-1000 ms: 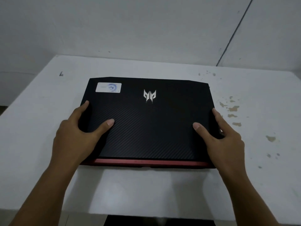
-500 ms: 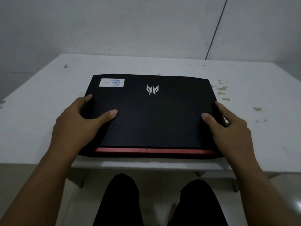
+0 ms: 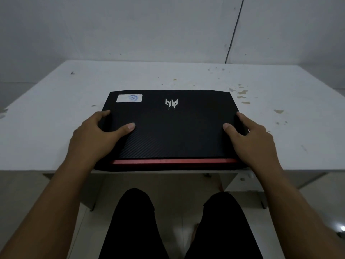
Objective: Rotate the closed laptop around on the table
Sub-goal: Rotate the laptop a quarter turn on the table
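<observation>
A grey wall [image 3: 149, 28] with a dark seam [image 3: 234, 30]; tiled floor [image 3: 177, 184] below.

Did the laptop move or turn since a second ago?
Not turned. The laptop now sits nearer the table's front edge, its red strip about level with it; part of that may be the camera tilting down, since the person's legs now show. The left hand and right hand grip the same sides, thumbs on the lid. Logo and sticker still face the far side.
</observation>
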A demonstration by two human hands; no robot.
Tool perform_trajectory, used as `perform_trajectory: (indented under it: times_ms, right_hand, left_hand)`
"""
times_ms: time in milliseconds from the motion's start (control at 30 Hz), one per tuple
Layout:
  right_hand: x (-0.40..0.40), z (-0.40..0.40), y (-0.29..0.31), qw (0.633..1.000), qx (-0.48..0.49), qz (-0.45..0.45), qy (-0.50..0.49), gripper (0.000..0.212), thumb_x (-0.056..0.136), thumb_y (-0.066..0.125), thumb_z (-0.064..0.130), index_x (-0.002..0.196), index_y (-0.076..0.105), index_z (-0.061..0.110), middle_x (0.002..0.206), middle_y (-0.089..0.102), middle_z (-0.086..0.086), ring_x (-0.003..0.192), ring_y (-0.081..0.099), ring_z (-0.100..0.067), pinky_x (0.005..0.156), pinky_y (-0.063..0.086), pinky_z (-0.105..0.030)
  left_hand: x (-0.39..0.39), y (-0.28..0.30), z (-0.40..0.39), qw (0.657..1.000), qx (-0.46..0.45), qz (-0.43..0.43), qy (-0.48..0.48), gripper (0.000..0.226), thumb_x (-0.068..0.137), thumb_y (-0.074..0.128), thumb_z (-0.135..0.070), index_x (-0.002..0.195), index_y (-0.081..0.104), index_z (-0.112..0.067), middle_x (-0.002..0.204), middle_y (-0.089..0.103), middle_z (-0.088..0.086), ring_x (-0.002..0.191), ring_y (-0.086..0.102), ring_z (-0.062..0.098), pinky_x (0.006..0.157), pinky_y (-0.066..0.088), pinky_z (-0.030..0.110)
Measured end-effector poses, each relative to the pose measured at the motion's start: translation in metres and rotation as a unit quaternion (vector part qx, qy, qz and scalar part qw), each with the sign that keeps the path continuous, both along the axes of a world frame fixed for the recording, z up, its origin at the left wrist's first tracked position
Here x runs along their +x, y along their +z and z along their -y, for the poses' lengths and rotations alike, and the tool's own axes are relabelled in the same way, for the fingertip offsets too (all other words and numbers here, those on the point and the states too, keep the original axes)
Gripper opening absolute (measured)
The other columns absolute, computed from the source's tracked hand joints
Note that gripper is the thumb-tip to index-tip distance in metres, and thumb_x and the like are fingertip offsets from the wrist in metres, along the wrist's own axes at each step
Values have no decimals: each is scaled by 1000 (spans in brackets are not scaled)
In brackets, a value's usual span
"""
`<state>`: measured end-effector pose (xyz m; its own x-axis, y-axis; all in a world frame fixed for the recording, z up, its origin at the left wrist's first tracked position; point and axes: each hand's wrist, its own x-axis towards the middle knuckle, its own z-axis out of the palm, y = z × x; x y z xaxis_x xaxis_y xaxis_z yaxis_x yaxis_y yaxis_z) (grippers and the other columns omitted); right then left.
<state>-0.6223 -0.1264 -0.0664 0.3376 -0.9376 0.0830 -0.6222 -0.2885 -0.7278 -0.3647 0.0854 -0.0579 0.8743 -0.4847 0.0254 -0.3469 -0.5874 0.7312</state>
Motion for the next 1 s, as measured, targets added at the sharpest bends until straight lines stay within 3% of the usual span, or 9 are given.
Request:
perform_trajectory:
  times_ms: [233, 367, 600, 1000]
  right_hand:
    - [9, 8, 1, 990, -39, -135, 28, 67, 98, 41, 60, 158, 35, 31, 145, 57, -8, 128, 54, -34, 101, 42, -41]
    - [12, 13, 1, 980, -55, -188, 42, 68, 99, 33, 61, 159, 33, 29, 139, 61, -11, 122, 57, -36, 95, 44, -42]
    - [15, 19, -1, 960, -88, -261, 60, 71, 99, 24, 64, 160, 26, 29, 132, 63, -14, 115, 58, -38, 82, 42, -41]
    - [12, 32, -2, 926, -163, -333, 76, 77, 97, 16, 68, 159, 28, 24, 118, 68, -15, 108, 62, -36, 74, 39, -40]
  left_hand:
    - [11, -4, 3, 992, 102, 58, -36, 91, 80, 52, -82, 158, 30, -41, 155, 50, 6, 139, 47, 35, 106, 39, 49]
    - [21, -6, 3, 978, 178, 94, -61, 89, 80, 33, -89, 159, 21, -48, 140, 57, 20, 129, 53, 41, 99, 43, 48]
    - [29, -8, -2, 957, 236, 143, -88, 89, 78, 16, -93, 157, 18, -52, 123, 59, 18, 119, 58, 39, 92, 45, 47]
    - [30, -9, 0, 951, 242, 156, -110, 91, 80, 21, -91, 158, 24, -45, 126, 58, 16, 121, 57, 37, 93, 43, 46]
